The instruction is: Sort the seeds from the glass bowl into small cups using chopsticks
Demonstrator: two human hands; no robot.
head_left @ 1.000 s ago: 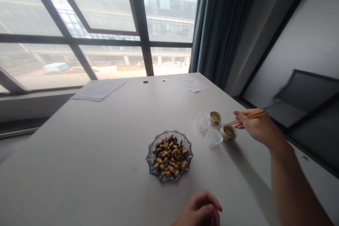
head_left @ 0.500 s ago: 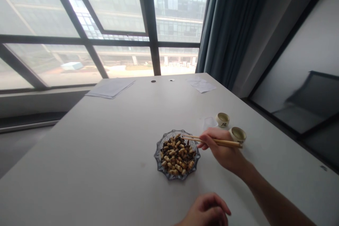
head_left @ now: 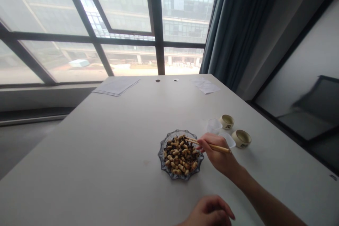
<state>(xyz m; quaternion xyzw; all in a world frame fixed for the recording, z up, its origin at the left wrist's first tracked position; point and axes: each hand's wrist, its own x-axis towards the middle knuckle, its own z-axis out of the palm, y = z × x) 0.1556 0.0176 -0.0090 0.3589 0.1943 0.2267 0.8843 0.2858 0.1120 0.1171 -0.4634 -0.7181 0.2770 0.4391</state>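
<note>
My right hand (head_left: 215, 150) is closed round a pair of wooden chopsticks (head_left: 218, 147). Their tips reach into the far right part of a clear glass dish (head_left: 162, 162) with a pointed, scalloped rim. In the dish lies a heap of unshelled peanuts (head_left: 180, 160) mixed with small dark pieces. I cannot make out whether anything is pinched between the tips. Near the front edge of the view, my left hand (head_left: 212, 212) rests on the table with its fingers curled in and nothing visible in them, apart from the dish.
Two cream cups with dark markings, the farther cup (head_left: 227, 122) and the nearer cup (head_left: 241, 138), stand right of the dish. Beside them are two translucent plastic containers (head_left: 214, 125). Papers (head_left: 116, 86) lie at the white table's (head_left: 106, 155) far left, crumpled sheets (head_left: 206, 86) at the far right.
The view has shifted slightly, so the table appears farther right. My right hand has moved a little nearer the dish, uncovering more of the nearer cup and a second plastic container.
</note>
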